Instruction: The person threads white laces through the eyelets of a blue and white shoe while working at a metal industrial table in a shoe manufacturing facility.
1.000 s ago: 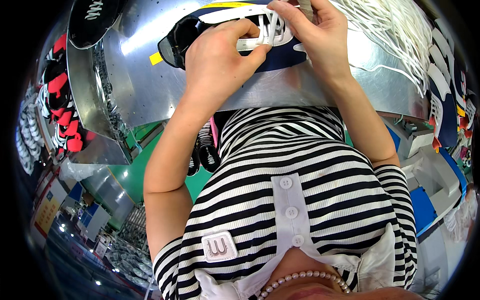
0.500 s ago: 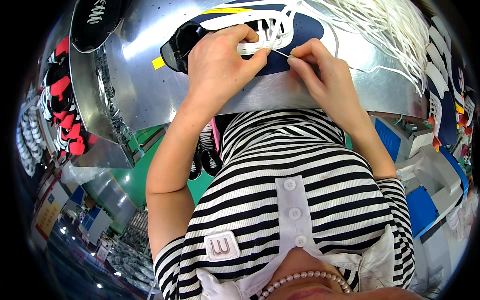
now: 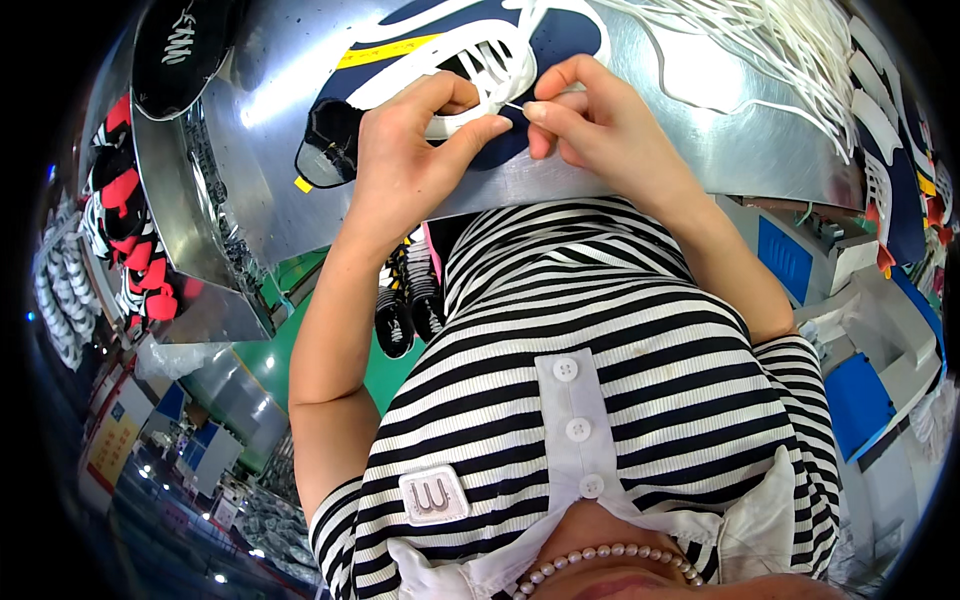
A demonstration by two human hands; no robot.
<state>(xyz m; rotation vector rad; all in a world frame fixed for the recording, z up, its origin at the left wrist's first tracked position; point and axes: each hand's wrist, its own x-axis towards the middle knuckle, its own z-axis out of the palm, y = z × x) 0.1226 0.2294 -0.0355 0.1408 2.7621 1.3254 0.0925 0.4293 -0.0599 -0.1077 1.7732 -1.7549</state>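
Observation:
A navy and white shoe upper (image 3: 565, 45) lies on the metal table, with white shoelace (image 3: 490, 65) strung across its opening. My left hand (image 3: 405, 160) grips the near white eyelet edge, fingers inside the opening and thumb outside. Just to its right, my right hand (image 3: 610, 120) pinches a thin white strand that runs to that edge and looks like the shoelace's tip. The exact eyelet is hard to make out. The upper's dark heel end (image 3: 330, 145) sticks out left of my left hand.
A bundle of loose white shoelaces (image 3: 770, 45) lies at the table's far right. More navy and white uppers (image 3: 885, 180) hang beyond its right edge. A black shoe (image 3: 182, 55) sits far left, above red and black uppers (image 3: 130, 220). Black shoes (image 3: 395, 320) show below the table.
The upper has shifted left and turned slightly, with my left hand still gripping it. My right hand has moved left, closer to the eyelet edge, and the strand showing between the hands is shorter.

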